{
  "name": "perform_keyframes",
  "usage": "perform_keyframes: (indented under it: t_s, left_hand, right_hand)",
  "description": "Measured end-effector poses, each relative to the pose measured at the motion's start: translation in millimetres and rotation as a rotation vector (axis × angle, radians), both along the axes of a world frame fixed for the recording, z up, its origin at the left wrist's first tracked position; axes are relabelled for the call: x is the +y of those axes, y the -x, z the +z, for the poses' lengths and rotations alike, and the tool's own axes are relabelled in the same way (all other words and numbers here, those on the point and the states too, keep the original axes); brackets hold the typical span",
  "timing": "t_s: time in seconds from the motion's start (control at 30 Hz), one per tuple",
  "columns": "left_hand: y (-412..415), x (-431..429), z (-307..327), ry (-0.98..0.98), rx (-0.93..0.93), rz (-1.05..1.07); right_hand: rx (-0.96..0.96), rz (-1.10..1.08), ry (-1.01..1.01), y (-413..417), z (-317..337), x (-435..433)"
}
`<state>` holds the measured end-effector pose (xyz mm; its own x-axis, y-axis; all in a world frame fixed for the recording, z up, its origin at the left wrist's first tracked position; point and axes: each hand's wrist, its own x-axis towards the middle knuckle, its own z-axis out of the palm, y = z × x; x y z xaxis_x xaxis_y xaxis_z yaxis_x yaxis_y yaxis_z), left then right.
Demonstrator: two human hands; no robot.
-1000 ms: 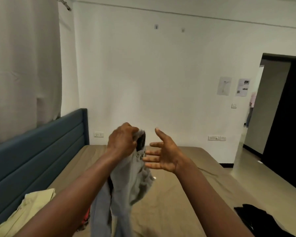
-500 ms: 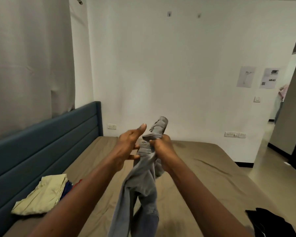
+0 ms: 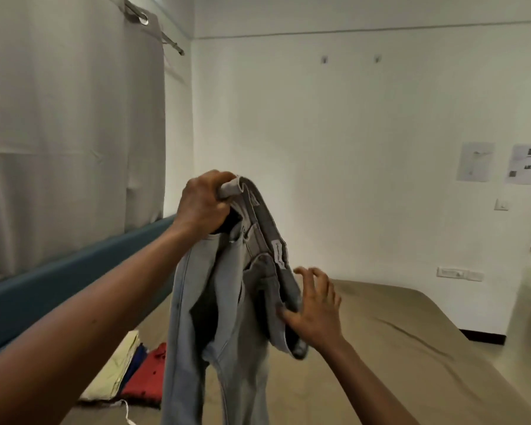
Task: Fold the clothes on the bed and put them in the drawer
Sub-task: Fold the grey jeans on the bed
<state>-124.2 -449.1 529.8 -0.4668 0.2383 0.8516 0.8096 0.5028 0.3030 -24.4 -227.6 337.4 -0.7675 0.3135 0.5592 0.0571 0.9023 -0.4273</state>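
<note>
Your left hand (image 3: 204,205) has its fingers clamped on the thick waistband of the pale grey denim jeans (image 3: 221,302), hanging limp above the bed (image 3: 396,348); your right hand (image 3: 318,306) has fingers spread apart, thumb touching the cloth

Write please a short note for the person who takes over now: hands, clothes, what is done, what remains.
Left grip holds the jeans up by the waistband, over the bed.
Right grip open, thumb touching the jeans.
Pile of clothes lies on the bed by the headboard.
Done: jeans picked up.
Left: fold them, then put all in the drawer, not in view.
</note>
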Motion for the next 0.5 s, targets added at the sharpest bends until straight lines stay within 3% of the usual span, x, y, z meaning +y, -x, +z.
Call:
perform_keyframes:
  t_s: [0.07, 0.13, 0.23, 0.3, 0.4, 0.5]
  left_hand:
    - [-6, -5, 25, -0.087, 0.125, -0.074]
    - [-9, -10, 48, -0.107, 0.26, -0.107]
    - [-3, -20, 76, 0.018, 0.459, -0.094]
    - [2, -28, 93, 0.047, 0.522, -0.072]
    - [2, -35, 113, 0.022, 0.592, -0.034]
    - [-4, -44, 127, 0.128, 0.684, 0.039]
  right_hand:
    - [-0.043, 0.119, 0.165, 2, -8, 10]
    - [0.14, 0.138, 0.279, 6, -1, 10]
    - [0.359, 0.06, 0.207, 16, 23, 5]
    - [0.469, 0.14, 0.15, 23, 42, -4]
    - [0.354, 0.286, 0.093, 32, 68, -20]
    - [0.197, 0.187, 0.013, 50, 93, -29]
